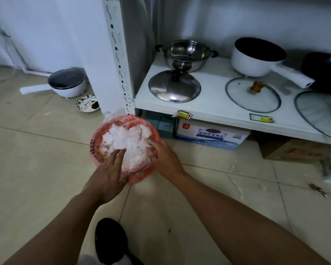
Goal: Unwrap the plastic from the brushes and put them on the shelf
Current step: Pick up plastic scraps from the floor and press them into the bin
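Head view: a tiled floor (36, 169) is seen across the lower frame, and a white shelf (208, 104) stands ahead and to the right. On that shelf are counted one steel pot (185, 54), one white saucepan (256, 58), one steel lid (174, 87) and two glass lids (241, 98), with bare board left between them. Two cartons (208, 134) are stowed beneath it.

One wrapped bundle of brushes (126, 142) is held above the floor, just before the shelf's corner post. White tufts are seen through pinkish-red plastic, which is still on. The brushes inside cannot be counted. The bundle is roundish, so no long axis can be made out.

The right grip (164, 157) is curled round the bundle's right edge, with its thumb laid on top. The left grip (107, 175) is laid with outstretched fingers on the near left of the wrap; whether its thumb is hooked underneath is hidden.

The shelf lies up and rightward from the bundle, so the right grip is judged the nearer for placing. The wrap must be taken off first.
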`<state>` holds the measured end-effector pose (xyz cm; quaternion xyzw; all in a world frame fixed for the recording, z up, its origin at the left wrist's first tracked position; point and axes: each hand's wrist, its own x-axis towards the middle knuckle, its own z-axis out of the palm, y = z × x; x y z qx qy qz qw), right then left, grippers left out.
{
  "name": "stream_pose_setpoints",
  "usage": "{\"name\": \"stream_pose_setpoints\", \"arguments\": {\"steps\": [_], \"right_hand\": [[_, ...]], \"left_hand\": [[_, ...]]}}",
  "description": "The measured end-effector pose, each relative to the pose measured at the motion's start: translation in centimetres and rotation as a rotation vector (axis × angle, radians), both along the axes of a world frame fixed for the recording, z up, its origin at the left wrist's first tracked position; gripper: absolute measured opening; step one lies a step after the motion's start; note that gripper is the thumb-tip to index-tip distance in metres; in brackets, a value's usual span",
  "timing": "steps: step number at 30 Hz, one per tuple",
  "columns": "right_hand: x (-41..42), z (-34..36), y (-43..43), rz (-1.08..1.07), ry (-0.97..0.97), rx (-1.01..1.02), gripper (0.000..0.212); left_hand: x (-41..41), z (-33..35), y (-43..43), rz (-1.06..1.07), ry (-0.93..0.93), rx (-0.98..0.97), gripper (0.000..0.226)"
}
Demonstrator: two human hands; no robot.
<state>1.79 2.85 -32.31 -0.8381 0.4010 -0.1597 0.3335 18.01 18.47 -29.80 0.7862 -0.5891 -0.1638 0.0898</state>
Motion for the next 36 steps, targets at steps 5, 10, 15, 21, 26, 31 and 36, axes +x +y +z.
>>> {"name": "stream_pose_setpoints", "arguments": {"steps": [5,10,15,21,26,31,36], "right_hand": [[-8.4,-4.0,-0.8,-0.196,0.054,0.045,0.040],[-18.4,-8.9,-1.5,-0.364,0.138,0.098,0.044],[-28.3,-13.6,-2.3,-0.566,0.300,0.192,0.048],[-37.3,-19.2,-2.5,-0.927,0.425,0.425,0.052],[-43.4,-22.7,-1.6,-1.068,0.665,0.492,0.056],[-46.7,-24.9,-1.5,-1.007,0.702,0.458,0.039],[-46.6,-23.8,-2.1,-1.112,0.516,0.480,0.027]], "left_hand": [[-6.5,0.5,-6.1,0.000,0.067,-0.099,0.077],[-15.9,-1.7,-11.4,-0.120,0.103,-0.062,0.075],[-22.0,-6.4,-13.6,-0.271,0.129,0.051,0.074],[-24.8,-11.9,-14.8,-0.361,0.171,0.136,0.075],[-24.9,-14.9,-15.0,-0.372,0.215,0.179,0.072],[-25.5,-16.5,-14.7,-0.402,0.220,0.210,0.070],[-25.6,-16.9,-14.8,-0.434,0.222,0.215,0.070]]}}
